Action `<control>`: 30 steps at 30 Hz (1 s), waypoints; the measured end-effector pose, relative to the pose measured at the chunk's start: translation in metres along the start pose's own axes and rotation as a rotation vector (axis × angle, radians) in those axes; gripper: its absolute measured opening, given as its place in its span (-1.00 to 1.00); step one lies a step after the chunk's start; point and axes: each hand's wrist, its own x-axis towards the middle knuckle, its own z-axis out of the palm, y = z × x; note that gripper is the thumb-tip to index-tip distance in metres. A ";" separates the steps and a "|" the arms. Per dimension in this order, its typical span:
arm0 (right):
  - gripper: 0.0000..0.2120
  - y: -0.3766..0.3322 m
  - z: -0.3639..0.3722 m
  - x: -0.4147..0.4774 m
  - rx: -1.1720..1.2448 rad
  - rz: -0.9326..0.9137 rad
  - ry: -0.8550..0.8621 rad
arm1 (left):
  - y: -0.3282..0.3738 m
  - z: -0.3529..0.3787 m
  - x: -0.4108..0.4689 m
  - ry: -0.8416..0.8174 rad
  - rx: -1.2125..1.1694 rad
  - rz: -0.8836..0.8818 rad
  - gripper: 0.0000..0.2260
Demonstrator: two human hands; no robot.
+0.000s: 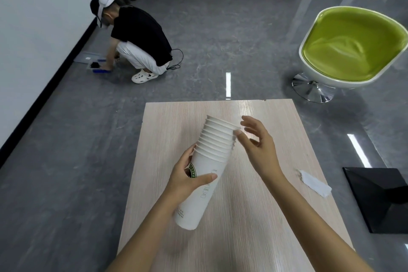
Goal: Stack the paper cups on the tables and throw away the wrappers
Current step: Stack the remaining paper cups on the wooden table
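A stack of several white paper cups [213, 152] with a green logo is held tilted above the pale wooden table [276, 216], rims pointing up and away. My left hand [187, 176] grips the lowest cup around its middle. Just right of the stack's top rim, my right hand [258, 141] has its fingers spread, the thumb tip touching or nearly touching the rim. A white wrapper [314, 182] lies flat near the table's right edge.
A green swivel chair [351, 51] stands on the grey floor at the far right. A black stand base [382, 199] sits on the floor right of the table. A person [136, 37] crouches by the left wall.
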 end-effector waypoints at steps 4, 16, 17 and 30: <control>-0.35 0.003 0.021 -0.014 0.034 0.124 -0.215 | 0.000 -0.009 0.004 0.082 -0.076 0.003 -0.28; -0.28 -0.010 0.079 0.014 0.112 0.054 -0.431 | 0.017 -0.046 0.033 0.198 -0.086 0.081 -0.17; -0.27 -0.011 0.083 0.019 0.110 0.045 -0.436 | 0.018 -0.050 0.037 0.205 -0.092 0.087 -0.16; -0.31 -0.021 0.133 0.088 0.090 -0.088 -0.473 | 0.022 -0.102 0.102 0.320 -0.089 0.156 -0.23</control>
